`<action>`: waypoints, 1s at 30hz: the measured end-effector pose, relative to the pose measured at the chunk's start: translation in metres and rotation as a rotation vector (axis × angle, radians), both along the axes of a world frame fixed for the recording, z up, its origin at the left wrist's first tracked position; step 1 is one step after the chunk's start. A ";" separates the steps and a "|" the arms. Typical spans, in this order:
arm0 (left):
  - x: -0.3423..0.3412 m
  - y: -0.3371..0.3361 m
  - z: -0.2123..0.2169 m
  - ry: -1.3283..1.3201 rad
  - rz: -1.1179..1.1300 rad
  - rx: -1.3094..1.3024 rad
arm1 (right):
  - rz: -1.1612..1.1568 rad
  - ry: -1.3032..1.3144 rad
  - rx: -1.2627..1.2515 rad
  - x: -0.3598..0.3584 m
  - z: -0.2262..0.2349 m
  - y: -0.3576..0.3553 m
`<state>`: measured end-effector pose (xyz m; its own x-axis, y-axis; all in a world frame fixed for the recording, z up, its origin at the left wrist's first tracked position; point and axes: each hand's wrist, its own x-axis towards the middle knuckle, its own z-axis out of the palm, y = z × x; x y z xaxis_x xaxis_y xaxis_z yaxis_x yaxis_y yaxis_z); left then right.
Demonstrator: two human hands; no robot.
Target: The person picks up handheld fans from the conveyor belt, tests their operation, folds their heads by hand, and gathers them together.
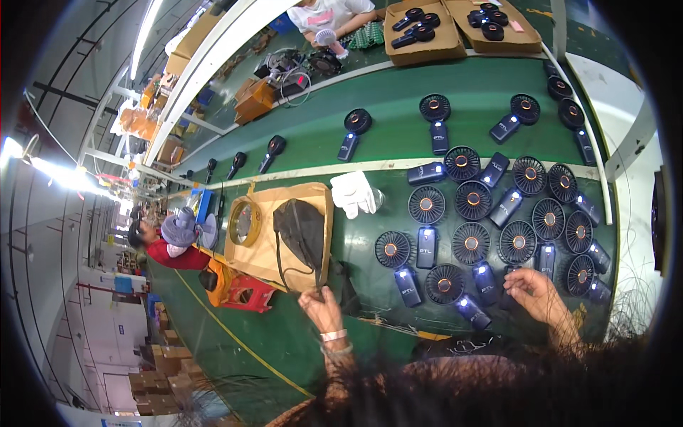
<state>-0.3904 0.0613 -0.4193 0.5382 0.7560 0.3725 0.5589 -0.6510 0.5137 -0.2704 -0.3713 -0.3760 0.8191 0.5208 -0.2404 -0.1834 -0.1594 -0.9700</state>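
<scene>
Pretty typical long workshop. Green floor [206,349] with a yellow line [243,344] running across it, pale wall [110,331] off to the left, and a pile of cardboard boxes [153,381] down that side. Ceiling [71,43] is grey with dark bars. A tube light [147,35] hangs upper left, and another light [71,178] farther down glares like crazy. Furniture-wise — green bench [356,242] beside a green belt [391,128], white beam [222,57] slanting overhead, and a red stool [249,293] just beside the bench.
</scene>
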 end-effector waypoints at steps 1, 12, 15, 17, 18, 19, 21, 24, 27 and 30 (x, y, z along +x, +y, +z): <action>-0.008 -0.003 -0.018 -0.042 -0.008 -0.034 | -0.016 0.012 -0.008 -0.002 0.000 -0.002; -0.034 0.024 0.000 -0.770 -0.256 -1.132 | 0.073 -0.020 -0.002 0.002 0.004 -0.002; -0.056 0.055 0.021 -0.530 -0.262 -1.093 | 0.055 -0.010 -0.003 0.002 0.006 -0.004; -0.069 0.082 0.027 -0.369 -0.166 -0.892 | 0.058 -0.029 -0.006 0.002 0.007 -0.006; -0.072 0.092 0.034 -0.176 -0.122 -0.646 | 0.056 -0.039 -0.006 0.002 0.006 -0.005; -0.077 0.101 0.036 0.025 -0.147 -0.264 | 0.055 -0.048 -0.007 0.002 0.006 -0.005; -0.079 0.112 0.041 0.450 -0.098 0.246 | 0.047 -0.039 -0.020 0.002 0.005 -0.004; -0.094 0.140 0.027 0.623 0.012 0.437 | 0.037 -0.064 -0.013 0.003 0.002 -0.003; -0.108 0.164 -0.003 0.717 0.149 0.422 | 0.047 -0.097 -0.010 0.004 0.007 0.000; -0.103 0.153 -0.023 0.955 0.191 0.098 | 0.047 -0.107 -0.027 0.004 0.011 0.001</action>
<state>-0.4934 0.2144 -0.4421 0.5175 0.8509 -0.0903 0.8121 -0.5217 -0.2616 -0.2668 -0.3704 -0.3654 0.8159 0.5534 -0.1674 -0.0710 -0.1914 -0.9789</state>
